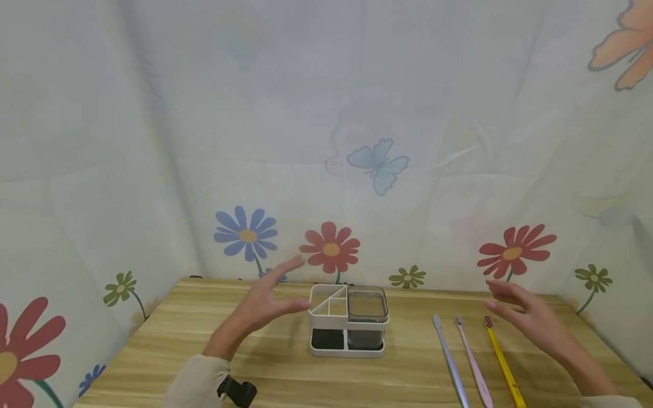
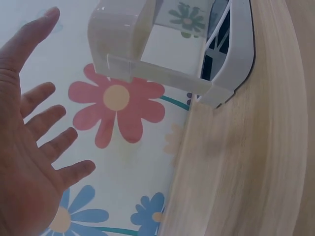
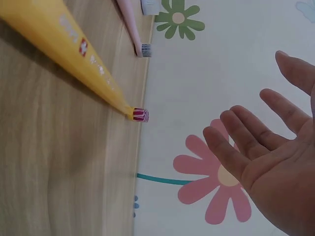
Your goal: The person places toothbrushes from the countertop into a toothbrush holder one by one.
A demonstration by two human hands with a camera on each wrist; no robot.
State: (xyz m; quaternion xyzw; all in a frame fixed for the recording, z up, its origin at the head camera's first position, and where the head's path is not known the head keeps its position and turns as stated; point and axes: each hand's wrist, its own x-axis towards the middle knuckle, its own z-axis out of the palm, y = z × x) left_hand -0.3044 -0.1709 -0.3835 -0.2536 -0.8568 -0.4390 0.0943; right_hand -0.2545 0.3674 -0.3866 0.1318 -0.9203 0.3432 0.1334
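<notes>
A white toothbrush holder stands upright mid-table, with a divided left half and a clear greyish cup in its right half. My left hand is spread in the air just left of the holder, thumb toward it, holding nothing; the left wrist view shows a gap between fingers and holder. Three toothbrushes lie side by side on the right: a blue one, a pink one and a yellow one. Beside the yellow toothbrush, my right hand hovers above the table with relaxed fingers and an empty palm.
Everything stands on a wood-grain table. A white cloth printed with flowers and a butterfly hangs behind and at both sides of it. A black device is strapped at my left wrist.
</notes>
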